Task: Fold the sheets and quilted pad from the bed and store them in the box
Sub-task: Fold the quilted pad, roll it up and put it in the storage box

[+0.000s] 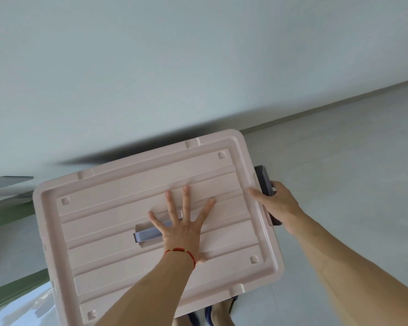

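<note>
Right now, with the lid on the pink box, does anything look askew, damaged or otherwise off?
Nothing stands out. The lid sits flat on the box with no crack or gap showing. The left hand presses flat on its middle, partly over the grey handle; the right hand grips the dark side latch. No bedding pokes out.

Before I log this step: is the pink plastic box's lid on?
On: ribbed pink lid covers the box, left hand flat on it, right hand gripping the dark side latch.

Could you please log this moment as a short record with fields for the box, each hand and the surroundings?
box: pink lid on, grey lid handle at centre
left hand: flat, fingers spread, pressing the lid
right hand: gripping the dark side latch
surroundings: pale floor, pale wall
bedding: not visible
</note>
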Demonstrator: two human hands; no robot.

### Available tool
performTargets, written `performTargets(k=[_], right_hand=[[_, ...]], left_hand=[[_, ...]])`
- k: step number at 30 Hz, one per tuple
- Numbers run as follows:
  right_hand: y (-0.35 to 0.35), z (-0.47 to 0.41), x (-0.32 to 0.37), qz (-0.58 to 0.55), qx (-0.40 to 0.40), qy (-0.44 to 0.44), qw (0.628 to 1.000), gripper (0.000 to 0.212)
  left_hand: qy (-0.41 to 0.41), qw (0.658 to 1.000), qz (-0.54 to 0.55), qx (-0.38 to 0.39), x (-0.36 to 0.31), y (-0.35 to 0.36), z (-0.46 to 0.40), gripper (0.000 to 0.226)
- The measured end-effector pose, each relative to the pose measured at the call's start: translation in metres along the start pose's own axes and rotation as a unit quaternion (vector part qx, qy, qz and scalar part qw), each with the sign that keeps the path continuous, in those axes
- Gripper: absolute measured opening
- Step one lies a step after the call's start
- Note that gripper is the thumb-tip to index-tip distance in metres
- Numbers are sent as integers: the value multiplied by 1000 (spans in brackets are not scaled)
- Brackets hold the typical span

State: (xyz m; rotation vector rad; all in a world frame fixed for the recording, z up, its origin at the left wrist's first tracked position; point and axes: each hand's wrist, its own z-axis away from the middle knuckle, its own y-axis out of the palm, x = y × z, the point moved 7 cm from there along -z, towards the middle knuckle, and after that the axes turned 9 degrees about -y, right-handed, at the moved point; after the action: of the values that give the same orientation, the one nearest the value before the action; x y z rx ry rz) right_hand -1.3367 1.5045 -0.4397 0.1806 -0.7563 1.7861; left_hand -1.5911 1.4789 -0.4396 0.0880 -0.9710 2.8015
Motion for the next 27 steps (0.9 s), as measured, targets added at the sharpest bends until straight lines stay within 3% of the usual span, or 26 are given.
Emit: performTargets(k=[2, 4, 11, 16, 18, 20, 22, 24, 27], right_hand=[[1, 8, 7, 64, -27, -47, 996, 39], [9, 14, 13, 143, -36, -62, 987, 32], [25, 19, 29, 339, -84, -56, 935, 37], [21, 22, 32, 292, -116, -36, 949, 36], [26, 31, 38, 319, -131, -42, 938, 50], [50, 51, 60, 414, -168, -132, 885, 71], [101, 75, 89, 448, -159, -288, 831, 77], [157, 96, 109, 440, -80, -401, 800, 81], [238, 118, 121, 467, 65, -460, 752, 87]], left_hand=[[3, 1000, 0, -1, 0, -2, 2, 152], [4, 1000, -3, -1, -1, -2, 2, 152], [-6, 1000, -7, -17, -1, -4, 5, 155], [16, 999, -2, -46, -1, -9, 11, 153], [38, 998, 10, -58, 0, -12, 17, 146], [62, 994, 49, -69, 9, -11, 26, 130], [44, 983, 143, -104, 35, -7, 41, 104], [-37, 950, 241, -198, 78, -6, 58, 78], [-219, 872, 322, -297, 173, 12, 76, 67]])
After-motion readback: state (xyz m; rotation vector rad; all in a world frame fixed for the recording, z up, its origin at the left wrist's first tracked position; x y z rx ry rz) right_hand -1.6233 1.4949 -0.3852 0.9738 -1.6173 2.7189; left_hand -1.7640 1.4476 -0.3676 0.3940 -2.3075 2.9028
